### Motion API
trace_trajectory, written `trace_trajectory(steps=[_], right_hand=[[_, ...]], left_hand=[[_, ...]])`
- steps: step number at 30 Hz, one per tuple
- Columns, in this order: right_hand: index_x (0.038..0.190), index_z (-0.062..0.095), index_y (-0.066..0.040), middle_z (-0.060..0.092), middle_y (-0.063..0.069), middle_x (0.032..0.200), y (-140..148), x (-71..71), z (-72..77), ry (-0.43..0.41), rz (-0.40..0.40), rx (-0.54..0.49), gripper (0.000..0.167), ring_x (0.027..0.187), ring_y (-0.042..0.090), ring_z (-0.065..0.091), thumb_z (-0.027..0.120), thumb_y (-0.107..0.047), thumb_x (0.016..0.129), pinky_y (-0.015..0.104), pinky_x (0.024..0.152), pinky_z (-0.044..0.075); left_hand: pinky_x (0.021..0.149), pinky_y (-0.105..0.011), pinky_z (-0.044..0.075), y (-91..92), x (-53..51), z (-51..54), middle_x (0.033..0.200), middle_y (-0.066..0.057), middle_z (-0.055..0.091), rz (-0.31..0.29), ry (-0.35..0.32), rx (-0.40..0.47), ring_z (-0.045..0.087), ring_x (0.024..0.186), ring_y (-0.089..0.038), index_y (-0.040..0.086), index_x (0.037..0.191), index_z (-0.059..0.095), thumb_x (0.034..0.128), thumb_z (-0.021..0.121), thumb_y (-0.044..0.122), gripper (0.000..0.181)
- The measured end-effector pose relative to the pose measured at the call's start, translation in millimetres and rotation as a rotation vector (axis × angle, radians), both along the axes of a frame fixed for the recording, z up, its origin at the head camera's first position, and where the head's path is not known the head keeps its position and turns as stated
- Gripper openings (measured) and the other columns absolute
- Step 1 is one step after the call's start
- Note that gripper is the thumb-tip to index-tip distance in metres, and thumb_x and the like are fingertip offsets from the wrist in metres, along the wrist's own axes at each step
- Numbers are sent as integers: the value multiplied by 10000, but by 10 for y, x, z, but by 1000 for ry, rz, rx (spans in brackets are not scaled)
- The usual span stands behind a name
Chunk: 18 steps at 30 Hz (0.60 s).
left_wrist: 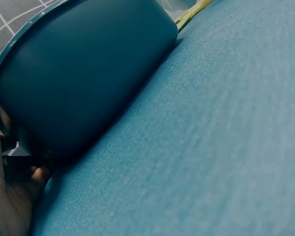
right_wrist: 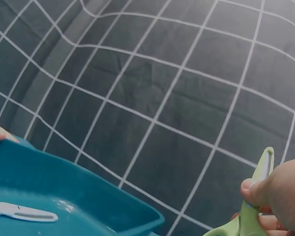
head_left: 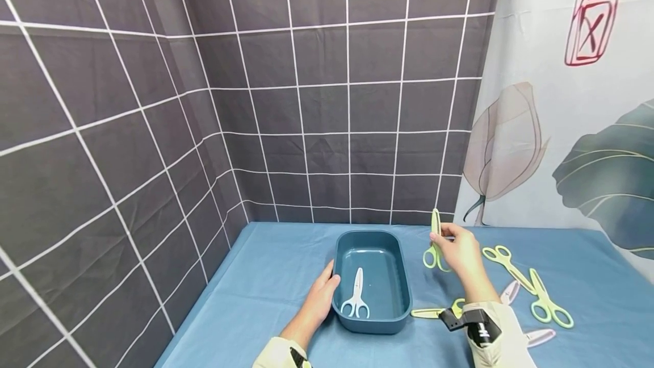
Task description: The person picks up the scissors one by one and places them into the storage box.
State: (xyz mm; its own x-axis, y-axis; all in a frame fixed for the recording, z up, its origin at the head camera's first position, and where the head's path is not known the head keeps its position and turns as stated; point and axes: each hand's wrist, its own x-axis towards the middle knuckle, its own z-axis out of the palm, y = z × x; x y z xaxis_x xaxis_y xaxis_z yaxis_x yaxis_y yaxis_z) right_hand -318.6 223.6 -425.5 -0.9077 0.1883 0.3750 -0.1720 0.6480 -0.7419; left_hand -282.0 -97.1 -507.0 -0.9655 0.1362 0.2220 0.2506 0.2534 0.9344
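Note:
A dark blue rectangular plastic container (head_left: 380, 237) stands on the blue cloth. My left hand (head_left: 318, 299) holds it at its left side, with the thumb by the rim; the left wrist view shows a fingertip low against the outer wall (left_wrist: 98, 64). White-and-pale-blue scissors (head_left: 357, 294) lie inside, blades pointing away. To the right of the container, my right hand (head_left: 460, 250) pinches green scissors (right_wrist: 253, 211) between thumb and fingers, raised, blades up and handles down. The blades look closed.
Green scissors (head_left: 548, 302) and yellow-green scissors (head_left: 508, 266) lie at the right. Another yellow-green pair (head_left: 429, 313) lies beside the container, partly behind the right wrist. Pinkish-white scissors tips (head_left: 540, 337) show by the right sleeve. A grey gridded cloth wall (head_left: 322, 152) rises behind.

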Motion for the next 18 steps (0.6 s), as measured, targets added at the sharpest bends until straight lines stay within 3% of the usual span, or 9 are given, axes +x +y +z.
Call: trace_trajectory(steps=[5,11,18], right_hand=[[1139,701,22,721,178,978,-94,19,87,48,19,-19,265,886,308,702,725,-139,930,329,708,509],[1130,713,31,715,145,918,-243,44,184,88,62,-82,259,767,115,643,737,-116,918,192,648,489],[1090,723,45,706,123,864,-387,79,216,124,105,-161,228,698,23,604,753,-73,897,152,621,479]], left_hand=[[1180,-609,216,-2,-11,-18,1560,-255,378,-6,17,-6,295,1455,-448,-43,1530,370,1052,438,159,523],[1157,-601,270,-24,-11,-46,1528,-296,398,-21,99,-17,334,1424,-475,-58,1517,381,1053,428,252,560],[1187,-598,210,-5,-39,-32,1568,-262,360,-7,2,-8,284,1462,-444,-65,1532,345,1049,428,144,532]])
